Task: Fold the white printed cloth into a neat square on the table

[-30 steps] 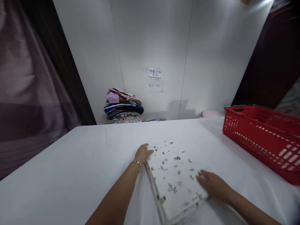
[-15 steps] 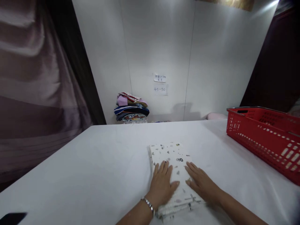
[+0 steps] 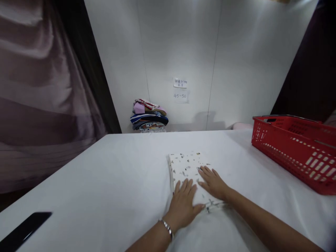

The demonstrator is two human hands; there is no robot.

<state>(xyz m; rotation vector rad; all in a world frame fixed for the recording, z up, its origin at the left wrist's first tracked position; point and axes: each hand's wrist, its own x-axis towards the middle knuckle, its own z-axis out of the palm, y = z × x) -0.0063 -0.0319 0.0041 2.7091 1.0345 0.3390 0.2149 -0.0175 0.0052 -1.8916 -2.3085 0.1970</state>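
A folded white cloth (image 3: 185, 164) with small printed motifs lies on the white table in front of me, its folded layers showing at the near edge. Flat on its near left part rests my left hand (image 3: 182, 203), fingers spread, a silver bracelet at the wrist. My right hand (image 3: 214, 183) lies palm down on the right side of the cloth, a little farther away, with its fingers extended. Neither hand grips anything.
On the right side of the table (image 3: 126, 182) stands a red plastic basket (image 3: 294, 150). Folded clothes (image 3: 149, 117) are stacked beyond the far edge, by the wall. A dark flat object (image 3: 26, 229) lies at the near left. Handwritten paper signs (image 3: 181, 96) hang on the wall.
My right hand has slid up and inward over the cloth. The cloth sits slightly farther from me, its near edge shifted away. More of the dark object shows at the left.
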